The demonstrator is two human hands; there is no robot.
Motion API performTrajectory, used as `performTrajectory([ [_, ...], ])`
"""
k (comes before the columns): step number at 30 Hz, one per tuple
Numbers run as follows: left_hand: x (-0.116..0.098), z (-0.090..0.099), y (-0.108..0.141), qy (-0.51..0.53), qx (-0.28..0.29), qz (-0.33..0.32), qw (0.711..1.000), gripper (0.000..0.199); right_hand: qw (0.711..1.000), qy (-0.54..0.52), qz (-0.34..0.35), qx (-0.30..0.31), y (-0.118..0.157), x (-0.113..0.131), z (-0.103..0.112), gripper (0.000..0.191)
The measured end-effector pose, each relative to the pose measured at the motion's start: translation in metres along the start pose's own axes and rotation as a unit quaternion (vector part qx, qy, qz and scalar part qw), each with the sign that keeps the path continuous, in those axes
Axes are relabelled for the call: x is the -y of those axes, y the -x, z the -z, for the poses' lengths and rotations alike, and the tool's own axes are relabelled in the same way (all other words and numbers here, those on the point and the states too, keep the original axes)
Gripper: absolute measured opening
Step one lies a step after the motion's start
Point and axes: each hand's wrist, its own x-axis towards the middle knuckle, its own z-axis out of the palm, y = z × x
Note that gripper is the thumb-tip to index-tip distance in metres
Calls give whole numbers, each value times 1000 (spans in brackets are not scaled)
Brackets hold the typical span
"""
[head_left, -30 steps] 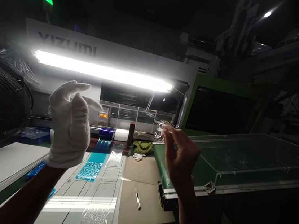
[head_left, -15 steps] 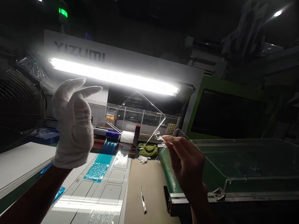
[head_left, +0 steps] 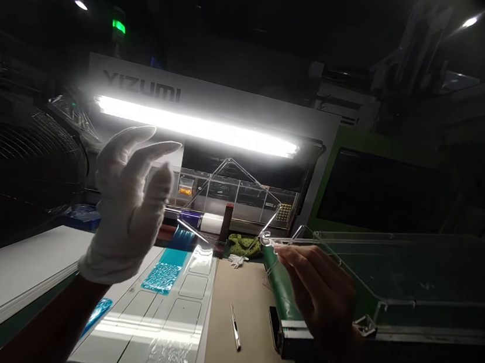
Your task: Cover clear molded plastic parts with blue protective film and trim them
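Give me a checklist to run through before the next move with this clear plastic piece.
1. Hold on the clear plastic piece: ok, pinched near one end by the fingers of the right hand.
2. Left hand gloved: ok, white cotton glove on, hand raised and open.
3. Right hand gloved: not ok, it is bare; a spare white glove lies on the bench.
4. Piece free of scratches: cannot tell, glare and dim light.
5. Slim metal tool lying flat: ok, on the cardboard sheet.

Thin edges of the transparent plastic frame (head_left: 252,178) blur in glare from the fluorescent lamp (head_left: 196,128).
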Motion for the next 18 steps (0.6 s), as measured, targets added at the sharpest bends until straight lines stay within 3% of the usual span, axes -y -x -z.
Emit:
performTrajectory([
  [2,-7,5,0,-22,33,-17,999,49,1000,-5,-3,5,1,1,2,27],
  [4,-14,9,1,-61,83,-55,993,73,1000,-13,-4,14,2,2,4,25],
  [6,-19,10,6,-108,138,-116,978,103,999,-22,-6,29,5,2,6,22],
  [8,-20,6,15,-143,207,-164,954,120,998,-31,-12,53,10,3,7,20],
  [14,-13,-19,56,-172,392,-175,887,133,986,-54,-10,156,32,10,4,15],
  [18,-12,-24,89,-169,479,-172,844,138,971,-76,-13,225,49,18,-7,16],
])
